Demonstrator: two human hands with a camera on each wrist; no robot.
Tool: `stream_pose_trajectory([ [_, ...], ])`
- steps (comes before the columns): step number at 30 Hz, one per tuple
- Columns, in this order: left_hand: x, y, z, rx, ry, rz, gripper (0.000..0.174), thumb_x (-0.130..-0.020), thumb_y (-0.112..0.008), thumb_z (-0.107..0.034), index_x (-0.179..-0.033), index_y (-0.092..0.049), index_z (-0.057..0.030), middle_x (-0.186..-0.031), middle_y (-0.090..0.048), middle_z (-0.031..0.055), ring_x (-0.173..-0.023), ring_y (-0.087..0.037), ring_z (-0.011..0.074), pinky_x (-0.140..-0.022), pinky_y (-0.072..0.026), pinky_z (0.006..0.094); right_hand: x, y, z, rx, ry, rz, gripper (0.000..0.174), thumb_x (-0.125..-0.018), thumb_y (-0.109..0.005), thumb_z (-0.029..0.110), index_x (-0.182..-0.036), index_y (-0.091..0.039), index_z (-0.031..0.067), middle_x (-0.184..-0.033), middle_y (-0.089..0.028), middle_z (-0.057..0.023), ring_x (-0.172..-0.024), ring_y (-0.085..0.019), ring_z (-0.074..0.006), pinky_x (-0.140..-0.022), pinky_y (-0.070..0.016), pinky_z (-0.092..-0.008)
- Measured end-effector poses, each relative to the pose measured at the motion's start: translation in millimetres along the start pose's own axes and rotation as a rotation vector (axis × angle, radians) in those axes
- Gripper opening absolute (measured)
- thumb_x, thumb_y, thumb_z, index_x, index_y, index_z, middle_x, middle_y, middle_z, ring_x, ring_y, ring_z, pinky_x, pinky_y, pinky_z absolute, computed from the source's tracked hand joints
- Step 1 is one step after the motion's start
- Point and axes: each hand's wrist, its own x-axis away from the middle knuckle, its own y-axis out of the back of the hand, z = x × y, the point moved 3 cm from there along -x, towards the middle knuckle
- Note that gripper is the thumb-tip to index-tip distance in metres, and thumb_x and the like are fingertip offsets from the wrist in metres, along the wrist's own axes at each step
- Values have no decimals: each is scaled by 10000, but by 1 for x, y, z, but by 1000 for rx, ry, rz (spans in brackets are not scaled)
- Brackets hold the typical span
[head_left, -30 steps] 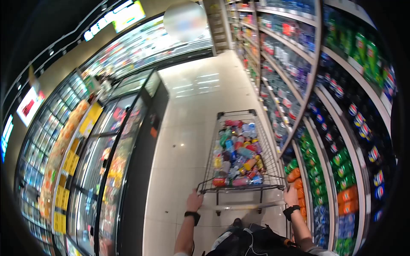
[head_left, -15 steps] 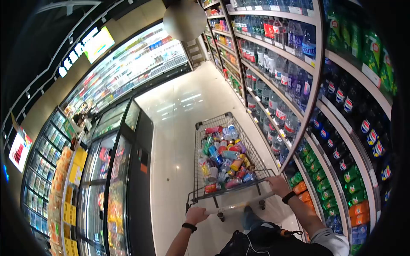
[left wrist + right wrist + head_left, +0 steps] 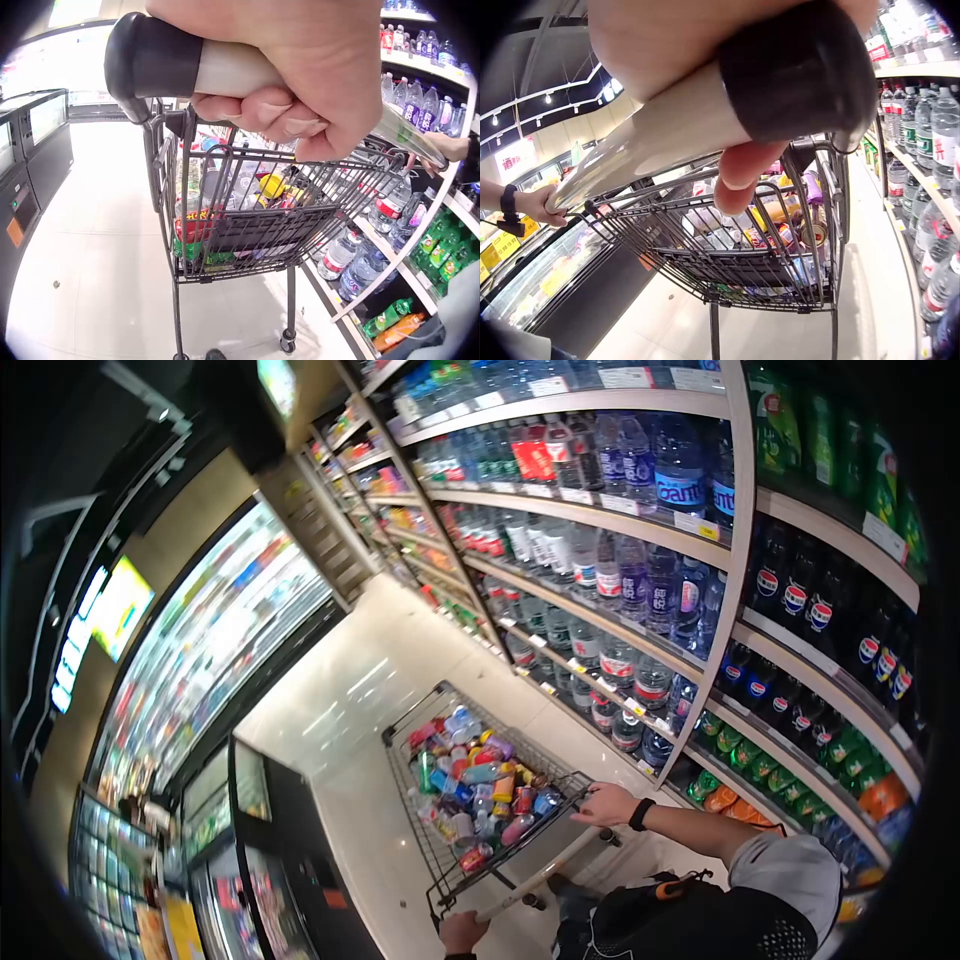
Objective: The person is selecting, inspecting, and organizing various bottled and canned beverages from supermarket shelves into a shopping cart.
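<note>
Your left hand [image 3: 300,67] is clenched around the shopping cart handle [image 3: 225,69] close to its black end cap [image 3: 142,64]. The fingers curl under the grey bar and the thumb side lies over the top. Your right hand [image 3: 667,41] grasps the other end of the same bar, right up against that end's black cap [image 3: 802,75], with one fingertip showing beneath it. In the head view both hands sit at the bar's two ends, and a dark wristband [image 3: 640,814] shows on the right wrist.

The shopping cart [image 3: 247,229] stands on the pale glossy floor [image 3: 350,690] of a shop aisle, directly ahead of you, with its nose pointing down the aisle. Its wire basket is loaded with a heap of mixed drink bottles and cans [image 3: 475,790] that reaches near the rim.

Just beside the cart on your right runs tall shelving [image 3: 600,520] stocked with water bottles. Dark cola bottles fill the bay further right, and green and orange soft drinks stand on the lower rows [image 3: 760,780]. On your left stands a black chest freezer with a glass top [image 3: 270,830], and lit refrigerated cabinets [image 3: 230,630] line the wall beyond it.
</note>
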Motion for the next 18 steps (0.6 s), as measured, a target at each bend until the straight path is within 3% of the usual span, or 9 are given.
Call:
stream_pose_trajectory([
  [1,-22,2,12,-12,-32,0,378,-715,-630,-551,-814,-736,-202,-722,-684,91,-715,-680,298,-638,-540,420,-18,-1,-3,3,17,114,445,-956,-433,404,-734,-682,109,-607,-622,-88,-631,-617,-284,-950,-419,-375],
  [2,-46,4,29,-7,-20,41,376,-716,-629,-546,-821,-737,-202,-715,-682,92,-714,-680,297,-640,-540,419,-38,-5,-5,24,60,51,520,-965,-391,436,-699,-688,102,-594,-619,-97,-626,-615,-292,-985,-386,-361],
  [5,-81,20,52,25,9,98,366,-719,-630,-532,-808,-729,-191,-695,-676,100,-699,-679,299,-621,-539,427,-95,6,-8,21,-10,101,550,-961,-386,449,-667,-689,95,-575,-611,-107,-611,-602,-310,-974,-399,-369],
  [7,-121,62,67,93,-154,-119,304,-829,-602,-408,-851,-685,-117,-690,-648,166,-649,-622,397,-581,-484,477,-138,1,-18,-7,-66,24,555,-958,-399,444,-660,-689,77,-538,-586,-116,-611,-596,-307,-980,-405,-373],
  [8,-131,44,87,108,-137,-144,351,-773,-617,-497,-783,-701,-156,-665,-657,131,-621,-637,364,-575,-497,462,-158,-1,-24,-26,-71,-22,560,-955,-411,439,-652,-689,59,-501,-561,-125,-611,-589,-304,-986,-410,-377],
  [12,-196,73,113,122,-139,-8,346,-788,-602,-482,-828,-706,-155,-713,-681,130,-685,-668,349,-632,-512,474,-226,-12,-47,-16,-49,-77,515,-949,-422,383,-639,-670,55,-534,-577,-137,-625,-591,-310,-983,-419,-377],
  [14,-234,97,125,40,-22,187,437,-796,-604,-500,-1020,-697,-136,-918,-686,196,-897,-658,367,-785,-505,460,-262,-6,-51,-63,-110,-82,457,-935,-440,348,-673,-679,59,-547,-587,-132,-617,-591,-301,-989,-417,-371],
  [15,-265,62,148,-17,-144,-16,352,-709,-647,-517,-779,-717,-179,-681,-668,111,-665,-671,309,-587,-534,436,-278,-7,-50,-69,-80,-42,457,-935,-440,348,-673,-679,59,-547,-587,-132,-617,-591,-301,-989,-417,-371],
  [18,-303,110,146,44,-97,-167,308,-683,-668,-466,-696,-700,-160,-590,-623,107,-603,-644,316,-527,-497,448,-321,-1,-59,20,-133,-158,376,-906,-478,293,-702,-711,78,-530,-596,-92,-585,-592,-282,-998,-419,-371],
])
